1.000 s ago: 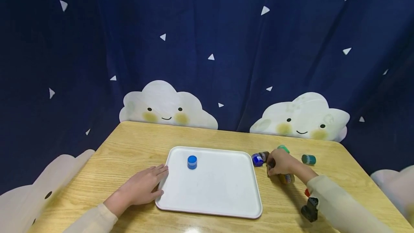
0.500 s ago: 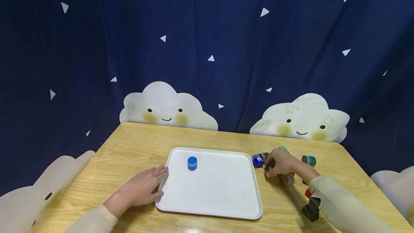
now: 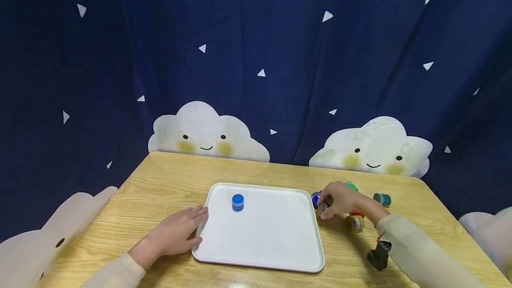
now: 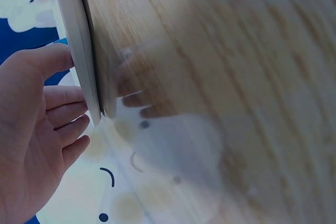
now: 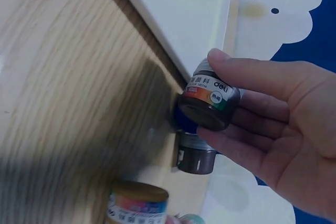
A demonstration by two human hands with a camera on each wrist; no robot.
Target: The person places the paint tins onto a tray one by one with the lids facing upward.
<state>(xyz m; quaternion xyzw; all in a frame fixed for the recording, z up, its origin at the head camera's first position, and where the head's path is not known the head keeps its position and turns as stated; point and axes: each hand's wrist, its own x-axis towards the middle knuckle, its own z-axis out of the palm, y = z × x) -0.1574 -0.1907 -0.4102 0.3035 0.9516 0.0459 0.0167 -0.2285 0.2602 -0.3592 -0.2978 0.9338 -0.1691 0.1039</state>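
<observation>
My right hand (image 3: 338, 199) pinches a dark brown paint jar (image 5: 210, 100) with a pale cap and a printed label, tilted in the fingers just off the tray's right edge. Behind it in the right wrist view are a blue paint jar (image 5: 185, 121) and a second dark brown jar (image 5: 197, 158). My left hand (image 3: 176, 231) lies along the left edge of a white tray (image 3: 260, 239), its fingers extended and touching the rim. One blue paint jar (image 3: 238, 202) stands upright on the tray, toward its back left.
To the right of the tray, an ochre jar (image 3: 356, 222), a teal jar (image 3: 382, 199) and a green jar (image 3: 351, 186) lie on the wooden table (image 3: 180, 168). Something red (image 3: 357, 213) shows beside the ochre one. A black device (image 3: 379, 255) sits at the right wrist.
My right hand has moved left toward the tray, bringing the dark brown jar out from among the others. The left hand and the tray hold the same place.
</observation>
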